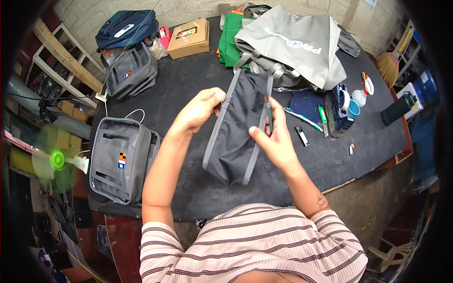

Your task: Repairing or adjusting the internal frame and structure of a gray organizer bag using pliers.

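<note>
A dark grey fabric bag with lighter grey bound edges is held up over the table in front of me, its long side tilted. My left hand is closed, pinching the bag's left edge near the top. At the opposite edge, my right hand is closed with the thumb pressed against the fabric. A thin dark green tool sits in its fingers; its kind cannot be made out. One loose thread curls across the bag's dark face.
Finished-looking grey bags stand on the black table at left. A small fan spins beside them. Behind are a cardboard box and grey tote bags. To the right lie a toothbrush, a green cutter and a lighter.
</note>
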Demonstrator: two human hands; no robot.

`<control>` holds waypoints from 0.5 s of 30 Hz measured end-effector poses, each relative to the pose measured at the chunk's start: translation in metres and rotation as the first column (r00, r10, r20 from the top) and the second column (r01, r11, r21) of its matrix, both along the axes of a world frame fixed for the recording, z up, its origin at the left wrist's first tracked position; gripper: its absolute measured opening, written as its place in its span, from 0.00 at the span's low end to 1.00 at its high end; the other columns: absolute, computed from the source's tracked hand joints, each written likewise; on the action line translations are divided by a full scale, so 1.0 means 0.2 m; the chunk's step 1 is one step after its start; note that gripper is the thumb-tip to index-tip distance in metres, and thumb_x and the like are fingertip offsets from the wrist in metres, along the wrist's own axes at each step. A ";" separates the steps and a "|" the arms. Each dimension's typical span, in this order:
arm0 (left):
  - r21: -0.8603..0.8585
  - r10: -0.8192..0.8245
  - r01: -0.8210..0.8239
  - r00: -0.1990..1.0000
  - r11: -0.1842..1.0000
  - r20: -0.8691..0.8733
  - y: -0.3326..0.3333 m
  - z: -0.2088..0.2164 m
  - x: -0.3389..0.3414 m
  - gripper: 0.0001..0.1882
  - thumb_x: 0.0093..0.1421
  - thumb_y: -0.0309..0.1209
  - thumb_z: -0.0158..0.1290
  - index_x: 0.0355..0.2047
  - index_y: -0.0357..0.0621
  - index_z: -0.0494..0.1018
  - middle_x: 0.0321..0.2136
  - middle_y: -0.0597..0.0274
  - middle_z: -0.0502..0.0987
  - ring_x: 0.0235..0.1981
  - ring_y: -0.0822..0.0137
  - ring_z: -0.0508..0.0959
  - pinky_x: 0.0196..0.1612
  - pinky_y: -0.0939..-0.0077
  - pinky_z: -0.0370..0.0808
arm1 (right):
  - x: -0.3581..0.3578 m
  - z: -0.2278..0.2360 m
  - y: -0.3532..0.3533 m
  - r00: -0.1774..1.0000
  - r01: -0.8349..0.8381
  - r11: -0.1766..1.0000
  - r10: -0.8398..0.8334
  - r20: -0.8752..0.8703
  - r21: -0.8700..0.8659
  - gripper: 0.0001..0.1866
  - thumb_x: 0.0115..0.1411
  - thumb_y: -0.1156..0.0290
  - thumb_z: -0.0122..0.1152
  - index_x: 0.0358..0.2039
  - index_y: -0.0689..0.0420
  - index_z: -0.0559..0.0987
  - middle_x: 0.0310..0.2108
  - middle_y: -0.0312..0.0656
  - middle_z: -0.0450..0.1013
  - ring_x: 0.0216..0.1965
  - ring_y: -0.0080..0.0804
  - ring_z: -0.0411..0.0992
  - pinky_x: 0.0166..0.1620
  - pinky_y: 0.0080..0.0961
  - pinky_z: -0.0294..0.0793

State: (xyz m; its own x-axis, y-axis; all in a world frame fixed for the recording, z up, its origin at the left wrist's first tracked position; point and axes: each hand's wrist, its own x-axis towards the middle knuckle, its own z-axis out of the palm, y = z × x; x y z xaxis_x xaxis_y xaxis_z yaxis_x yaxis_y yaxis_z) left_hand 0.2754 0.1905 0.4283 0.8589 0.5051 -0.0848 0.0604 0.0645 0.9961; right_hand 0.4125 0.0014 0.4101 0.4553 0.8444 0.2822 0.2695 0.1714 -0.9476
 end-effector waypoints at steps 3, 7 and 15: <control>-0.118 -0.021 0.021 1.000 0.993 -0.002 0.07 -0.03 -0.08 0.11 0.68 0.40 0.50 0.34 0.47 0.73 0.34 0.70 0.77 0.35 0.77 0.75 0.43 0.81 0.72 | 0.00 0.05 0.01 0.955 0.078 0.997 -0.067 0.289 -0.027 0.36 0.59 0.68 0.62 0.64 0.62 0.57 0.44 0.48 0.60 0.39 0.37 0.68 0.44 0.33 0.70; 0.187 0.329 -0.351 0.934 0.918 0.137 0.03 -0.01 -0.04 0.07 0.65 0.25 0.46 0.42 0.41 0.71 0.34 0.63 0.76 0.34 0.72 0.76 0.38 0.78 0.75 | 0.09 0.09 0.16 0.918 0.184 0.980 -0.201 0.342 0.082 0.21 0.65 0.66 0.56 0.56 0.63 0.70 0.38 0.47 0.65 0.38 0.39 0.68 0.44 0.32 0.70; 0.958 0.425 -0.188 0.902 0.217 0.080 -0.20 0.05 0.14 0.13 0.52 0.30 0.62 0.35 0.33 0.77 0.35 0.48 0.74 0.34 0.48 0.78 0.38 0.60 0.75 | 0.12 0.04 0.39 0.845 0.240 0.944 -0.317 0.430 0.225 0.17 0.62 0.71 0.57 0.51 0.60 0.73 0.38 0.50 0.69 0.40 0.48 0.71 0.44 0.40 0.71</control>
